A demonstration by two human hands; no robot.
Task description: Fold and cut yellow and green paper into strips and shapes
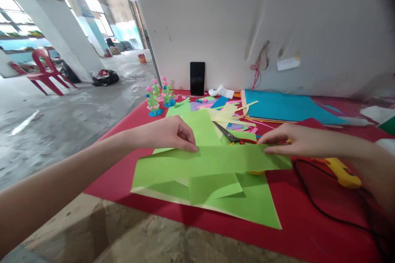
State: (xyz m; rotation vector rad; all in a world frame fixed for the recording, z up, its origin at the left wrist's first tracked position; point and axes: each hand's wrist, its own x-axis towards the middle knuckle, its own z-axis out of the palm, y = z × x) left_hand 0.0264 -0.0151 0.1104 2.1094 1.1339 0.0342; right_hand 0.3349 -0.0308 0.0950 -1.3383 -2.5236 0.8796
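Note:
A long strip of green paper (212, 162) is stretched between my two hands, above the table. My left hand (177, 134) pinches its upper edge near the middle, thumb in front. My right hand (284, 139) grips the same edge close to the right end. Beneath the strip lie larger green paper sheets (259, 201), with a smaller green piece on top. Just behind the strip, between my hands, rest scissors (230, 133) with dark blades and red-and-yellow handles, partly hidden by the paper.
A yellow glue gun (342, 172) with a black cord lies at right. Behind are coloured paper scraps (228, 113), blue sheets (280, 107), a phone (197, 78) leaning on the white wall and small paper trees (153, 102) at the back left. The red table (117, 176) ends near me.

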